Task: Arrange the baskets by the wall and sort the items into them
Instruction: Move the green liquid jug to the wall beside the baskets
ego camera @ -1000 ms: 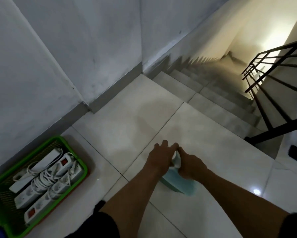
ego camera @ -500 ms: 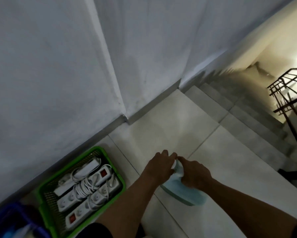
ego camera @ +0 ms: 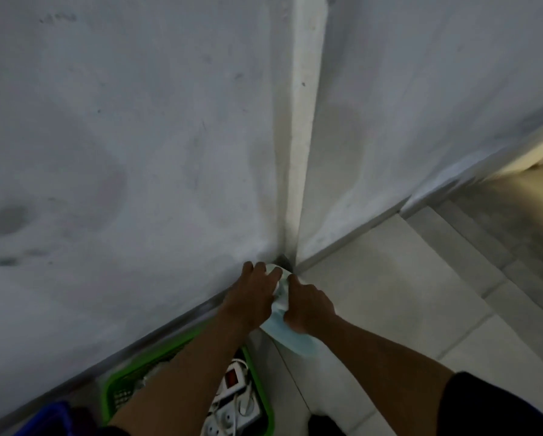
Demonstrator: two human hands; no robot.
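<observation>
Pale blue plastic shows between our hands: the light-blue basket (ego camera: pixel 290 336) hangs tilted in the air, one edge up and most of its body hidden behind our wrists, near the corner where the two stretches of wall (ego camera: pixel 138 136) meet. We judge it is held this way because it is being carried to a spot by the wall, next to the green basket (ego camera: pixel 182 350), which already sits against the skirting with white power strips (ego camera: pixel 232 401) coiled inside it. A dark blue basket (ego camera: pixel 48 418) shows only as a sliver at the lower left, so we cannot tell what it holds. Our left hand (ego camera: pixel 253 297) lies over the upper edge, fingers spread and bent across the rim; whether the thumb closes underneath we cannot tell, though the hand looks to be gripping. Our right hand (ego camera: pixel 308 305) is curled round the near side of the basket, knuckles up, holding it firmly. Both forearms reach forward and converge, the left passing above the green basket, the right above the pale floor tiles (ego camera: pixel 405 294). Stairs (ego camera: pixel 499 234) drop away at the right.
</observation>
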